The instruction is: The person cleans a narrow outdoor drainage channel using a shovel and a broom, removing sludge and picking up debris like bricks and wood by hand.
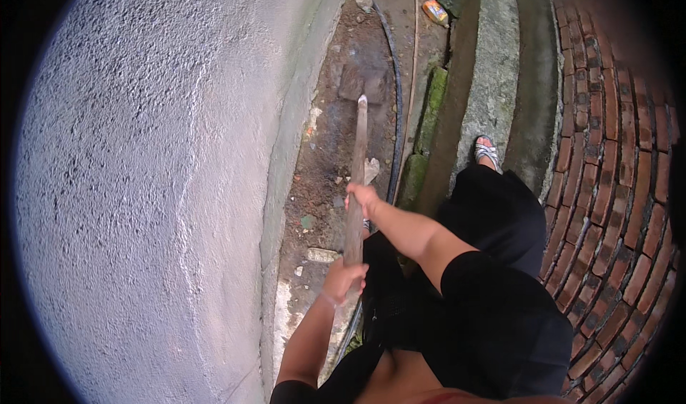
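A long wooden handle [358,152] runs away from me over the soil strip, with both hands closed round it. My left hand [343,279] grips it near its close end, with a thin band at the wrist. Farther along, my right hand [363,197] holds the same handle. At the far end is a broad, blurred tool head [364,84], probably a hoe's blade, at the dark soil [327,163]. Whether it is sunk into the soil, I cannot tell.
A rough plastered wall [161,163] rises at left. Right of the soil lie a black hose [398,109], mossy blocks [432,112] and a concrete ledge [490,55] under my sandalled foot. A brick wall [616,189] stands farther right. An orange packet [435,13] lies at the top.
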Motion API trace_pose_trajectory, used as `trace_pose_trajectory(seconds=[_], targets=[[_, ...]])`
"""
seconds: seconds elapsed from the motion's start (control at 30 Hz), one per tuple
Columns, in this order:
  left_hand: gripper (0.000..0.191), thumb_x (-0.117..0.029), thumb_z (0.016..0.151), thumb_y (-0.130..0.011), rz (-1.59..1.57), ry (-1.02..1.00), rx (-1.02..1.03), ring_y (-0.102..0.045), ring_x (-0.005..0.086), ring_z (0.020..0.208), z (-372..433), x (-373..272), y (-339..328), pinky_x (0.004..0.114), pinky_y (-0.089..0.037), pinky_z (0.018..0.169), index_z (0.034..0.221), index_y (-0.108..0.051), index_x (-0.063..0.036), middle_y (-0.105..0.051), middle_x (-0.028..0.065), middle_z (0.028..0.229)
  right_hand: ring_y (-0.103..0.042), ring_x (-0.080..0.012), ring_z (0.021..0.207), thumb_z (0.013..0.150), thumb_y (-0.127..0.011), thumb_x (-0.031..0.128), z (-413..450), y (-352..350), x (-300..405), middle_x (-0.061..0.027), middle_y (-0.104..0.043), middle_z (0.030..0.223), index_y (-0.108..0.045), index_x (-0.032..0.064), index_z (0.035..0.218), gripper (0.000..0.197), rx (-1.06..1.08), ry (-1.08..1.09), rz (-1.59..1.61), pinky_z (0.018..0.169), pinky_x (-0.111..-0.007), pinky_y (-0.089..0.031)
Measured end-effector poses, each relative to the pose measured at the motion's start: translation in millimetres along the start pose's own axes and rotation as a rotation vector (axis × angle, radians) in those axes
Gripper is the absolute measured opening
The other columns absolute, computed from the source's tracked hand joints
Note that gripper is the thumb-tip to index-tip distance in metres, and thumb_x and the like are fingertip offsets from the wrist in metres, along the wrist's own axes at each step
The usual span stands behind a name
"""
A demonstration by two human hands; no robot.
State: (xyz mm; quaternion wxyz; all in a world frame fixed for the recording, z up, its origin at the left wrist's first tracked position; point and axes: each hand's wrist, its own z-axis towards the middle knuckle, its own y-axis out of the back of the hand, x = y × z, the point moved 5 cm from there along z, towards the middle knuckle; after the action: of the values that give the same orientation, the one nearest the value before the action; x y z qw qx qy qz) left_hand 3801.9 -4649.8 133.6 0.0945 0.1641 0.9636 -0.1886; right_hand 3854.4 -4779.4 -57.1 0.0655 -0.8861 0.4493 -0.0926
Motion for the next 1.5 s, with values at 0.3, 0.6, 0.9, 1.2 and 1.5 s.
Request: trace_pose_trajectory(seconds=[0.3, 0.6, 0.9, 1.2, 1.5], targets=[[0.012, -0.007, 0.078, -0.063, -0.5, 0.055, 0.25, -0.054, 0.0131, 0.06, 79.3, -81.9, -39.2, 0.026, -0.045, 0.053, 0.085, -0.053, -0.0059, -0.054, 0.0021, 0.07, -0.054, -0.0203, 0.051, 0.083, -0.056, 0.025, 56.3, -16.3, 146.1, -0.0085, -0.054, 0.064, -0.049, 0.0057, 0.1, 0.026, 0.036, 0.072, -0.187, 0.051, -0.034, -0.05], [0.016, -0.012, 0.079, -0.061, -0.375, 0.1, 0.119, -0.048, 0.0117, 0.055, 127.2, -130.2, -35.1, 0.023, -0.036, 0.045, 0.093, -0.054, -0.0105, -0.054, 0.0023, 0.071, -0.053, -0.0229, 0.049, 0.08, -0.058, 0.021, 75.2, -35.0, 209.5, -0.0115, -0.053, 0.063, -0.049, 0.0025, 0.105, 0.032, 0.002, 0.147, -0.145, 0.046, -0.039, -0.05], [0.029, -0.009, 0.078, -0.058, -0.393, 0.167, 0.144, -0.047, 0.0129, 0.055, 189.5, -249.2, -64.6, 0.023, -0.036, 0.047, 0.106, -0.053, -0.0136, -0.052, 0.0036, 0.071, -0.055, -0.0269, 0.052, 0.076, -0.057, 0.009, 122.3, -65.6, 335.1, -0.0158, -0.054, 0.076, -0.052, -0.0038, 0.103, 0.03, -0.008, 0.18, -0.113, 0.046, -0.043, -0.05], [0.03, -0.003, 0.071, -0.061, -0.157, 0.102, 0.022, -0.05, 0.0158, 0.048, 338.7, -276.9, 18.9, 0.03, -0.042, 0.042, 0.099, -0.052, -0.0059, -0.052, 0.0058, 0.064, -0.053, -0.0221, 0.048, 0.079, -0.059, 0.016, 257.1, -90.3, 376.3, -0.0117, -0.054, 0.072, -0.053, -0.0001, 0.089, 0.02, -0.12, 0.309, -0.134, 0.043, -0.036, -0.048], [0.029, -0.006, 0.069, -0.063, 0.521, -0.108, -0.328, -0.051, 0.0171, 0.042, 335.0, -294.6, -15.1, 0.03, -0.042, 0.039, 0.093, -0.05, 0.0025, -0.055, 0.0104, 0.061, -0.052, -0.0226, 0.047, 0.073, -0.059, 0.013, 325.9, -52.5, 395.7, -0.0086, -0.053, 0.06, -0.053, 0.0061, 0.073, 0.01, -0.043, 0.124, -0.019, 0.044, -0.035, -0.047]])
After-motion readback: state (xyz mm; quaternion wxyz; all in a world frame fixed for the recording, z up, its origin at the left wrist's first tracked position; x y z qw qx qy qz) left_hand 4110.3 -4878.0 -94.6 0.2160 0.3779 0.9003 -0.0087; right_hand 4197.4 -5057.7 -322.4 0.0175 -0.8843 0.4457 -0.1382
